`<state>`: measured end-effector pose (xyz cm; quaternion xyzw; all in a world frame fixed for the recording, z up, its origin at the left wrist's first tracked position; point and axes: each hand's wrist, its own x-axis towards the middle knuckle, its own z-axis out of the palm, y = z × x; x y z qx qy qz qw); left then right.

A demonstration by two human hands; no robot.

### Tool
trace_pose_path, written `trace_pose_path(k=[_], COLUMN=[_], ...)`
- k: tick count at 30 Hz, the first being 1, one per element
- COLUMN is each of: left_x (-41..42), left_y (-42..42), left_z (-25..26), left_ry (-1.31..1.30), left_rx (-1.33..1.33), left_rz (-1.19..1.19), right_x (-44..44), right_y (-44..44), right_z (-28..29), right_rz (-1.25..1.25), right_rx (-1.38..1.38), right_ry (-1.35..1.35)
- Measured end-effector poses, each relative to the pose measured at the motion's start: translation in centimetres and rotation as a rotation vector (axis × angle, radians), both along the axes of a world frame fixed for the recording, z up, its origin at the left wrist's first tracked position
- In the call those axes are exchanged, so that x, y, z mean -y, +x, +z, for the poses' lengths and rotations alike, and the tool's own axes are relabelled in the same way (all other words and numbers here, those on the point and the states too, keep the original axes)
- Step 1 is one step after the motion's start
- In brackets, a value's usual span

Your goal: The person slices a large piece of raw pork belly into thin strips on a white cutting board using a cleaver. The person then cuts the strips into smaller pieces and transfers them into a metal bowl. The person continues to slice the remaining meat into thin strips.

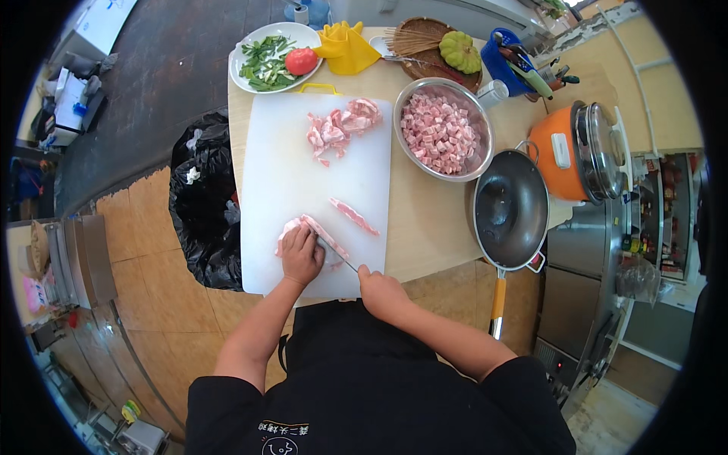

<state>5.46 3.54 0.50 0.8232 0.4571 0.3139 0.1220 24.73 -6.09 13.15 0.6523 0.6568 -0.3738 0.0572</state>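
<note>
A slab of raw, fatty meat (pixel 289 232) lies near the front of the white cutting board (pixel 273 170). My left hand (pixel 302 255) presses it down with curled fingers, covering part of it. In my right hand (pixel 381 293) is the handle of a knife (pixel 336 252), its blade slanting up and left beside my left fingertips. Along that blade lies a strip of meat (pixel 323 232) at the slab's edge. Another cut strip (pixel 354 216) rests apart, farther up and right. Ragged meat trimmings (pixel 343 126) are heaped towards the board's far end.
Right of the board stands a metal bowl (pixel 485 152) of diced meat, then a wok (pixel 511 207) and an orange cooker (pixel 557 149). Beyond are a plate (pixel 242 81) with chopped greens and a tomato (pixel 301 61), and a wicker tray (pixel 418 69). A black-bagged bin (pixel 199 227) adjoins the left edge.
</note>
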Motion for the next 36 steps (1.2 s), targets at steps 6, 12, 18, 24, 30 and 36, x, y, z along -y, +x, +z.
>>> trace_pose_path(k=[6,12,18,24,30,36], left_x=[-0.1,0.0,0.2,0.3,1.0,1.3], left_y=[0.1,-0.3,-0.4,-0.8,-1.1,-1.2], left_z=[0.0,-0.5,0.3,1.6,0.3,0.0], left_ry=[-0.012,0.017,-0.113,-0.146,-0.128,-0.122], left_rx=[-0.015,-0.043,0.021,0.022,0.014,-0.011], left_rz=[-0.007,0.001,-0.013,-0.069,-0.034,-0.027], right_x=[-1.6,-0.7,-0.4,0.3,4.0,6.1], right_y=[-1.6,0.2,2.2,1.5,1.3,2.1], right_z=[-3.7,-3.4,-2.2,-1.6,-2.3,-4.0], right_rz=[-0.023,-0.063,-0.162,-0.115,-0.087,-0.114], right_rx=[-0.076,-0.114,-0.113,-0.065,-0.036,-0.038], right_ry=[0.227,0.203,0.308,0.295,0.238,0.299])
